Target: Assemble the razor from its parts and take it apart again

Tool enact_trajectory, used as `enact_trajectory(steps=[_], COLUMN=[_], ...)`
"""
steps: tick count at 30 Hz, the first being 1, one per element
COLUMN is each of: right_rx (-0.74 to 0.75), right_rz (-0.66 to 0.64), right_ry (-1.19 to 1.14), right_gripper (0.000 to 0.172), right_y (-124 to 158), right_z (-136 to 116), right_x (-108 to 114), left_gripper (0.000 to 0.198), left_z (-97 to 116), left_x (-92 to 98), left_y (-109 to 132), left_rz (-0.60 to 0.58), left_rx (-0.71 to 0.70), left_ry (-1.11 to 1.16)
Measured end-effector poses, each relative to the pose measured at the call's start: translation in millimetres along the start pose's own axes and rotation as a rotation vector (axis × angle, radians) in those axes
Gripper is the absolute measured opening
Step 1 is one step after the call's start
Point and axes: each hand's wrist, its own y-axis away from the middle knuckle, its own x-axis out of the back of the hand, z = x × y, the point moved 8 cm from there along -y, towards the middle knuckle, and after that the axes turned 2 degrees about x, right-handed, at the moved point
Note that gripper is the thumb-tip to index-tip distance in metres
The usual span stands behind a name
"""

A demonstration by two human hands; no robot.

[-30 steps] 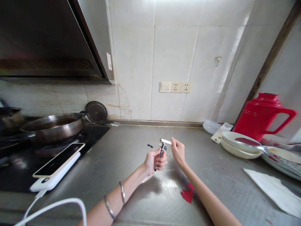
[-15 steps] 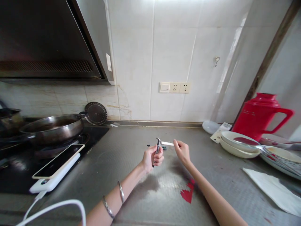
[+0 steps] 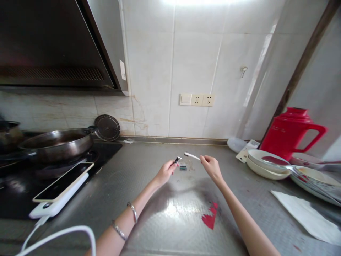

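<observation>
My left hand [image 3: 165, 171] is closed round a small dark tool with a metal tip [image 3: 177, 159], held over the steel counter [image 3: 149, 213]. My right hand [image 3: 211, 166] pinches one end of a thin white stick-like piece [image 3: 190, 155], which points left toward the tool. On the counter between and just below the two hands lies a small dark part [image 3: 183, 166]. Two bracelets [image 3: 125, 221] sit on my left forearm.
A pan [image 3: 57, 144] stands on the black hob at left, with a phone on a white power bank [image 3: 57, 187] and its cable in front. A red jug [image 3: 291, 132], stacked plates and bowls [image 3: 266, 163] and a white paper [image 3: 306, 215] are at right. A red scrap [image 3: 210, 217] lies near me.
Both hands have reached farther away from me. The left hand has lowered and tilted the dark tool toward the counter; the right hand and the white piece moved slightly right.
</observation>
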Motion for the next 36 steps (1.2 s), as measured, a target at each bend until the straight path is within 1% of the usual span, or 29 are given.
enact_trajectory(steps=[3,6,10,14,16,20,22,24,27,31,33,36], right_rx=[0.016,0.003,0.006,0.035,0.048,0.096,0.142,0.201,0.271,0.252,0.240,0.263], right_rz=[0.006,-0.010,-0.016,-0.047,-0.063,-0.042,-0.040,-0.064,-0.098,-0.058,-0.032,-0.031], right_ry=[0.032,0.045,0.044,-0.002,-0.012,0.003,0.002,-0.002,0.011,0.014,-0.013,-0.046], right_gripper=[0.046,0.049,0.049,0.048,0.048,0.048,0.048,0.048,0.047,0.048,0.048,0.047], right_y=[-0.7,0.3,2.9,5.0,6.4,11.9,15.6,18.1,16.9,10.9,11.6,16.1], right_z=[-2.7,-5.5,-12.5,-20.8,-25.2,-41.1,-51.9,-60.0,-58.9,-45.9,-49.1,-62.8], right_x=[8.5,12.7,12.7,8.7,7.3,7.5,5.8,2.5,1.1,8.3,9.2,3.8], left_gripper=[0.032,0.032,0.029,0.025,0.022,0.018,0.018,0.018,0.020,0.021,0.021,0.021], left_z=[-1.3,-0.8,4.3,0.5,-1.8,-2.5,1.2,6.5,12.7,17.2,17.0,14.9], left_x=[-0.3,3.0,8.9,6.6,6.0,5.3,2.4,-0.8,-3.9,-2.9,-2.0,-2.7], left_y=[-0.8,-1.0,-1.1,-1.6,-0.7,4.3,7.1,9.3,10.7,10.6,10.5,10.8], left_rz=[-0.023,-0.001,0.044,0.011,0.019,0.066,0.063,0.053,0.037,0.032,0.035,0.025], left_rx=[0.001,-0.016,-0.068,-0.058,-0.063,-0.068,-0.085,-0.108,-0.114,-0.110,-0.109,-0.107], left_ry=[0.063,0.030,-0.085,-0.045,-0.041,-0.171,-0.224,-0.261,-0.304,-0.310,-0.310,-0.303])
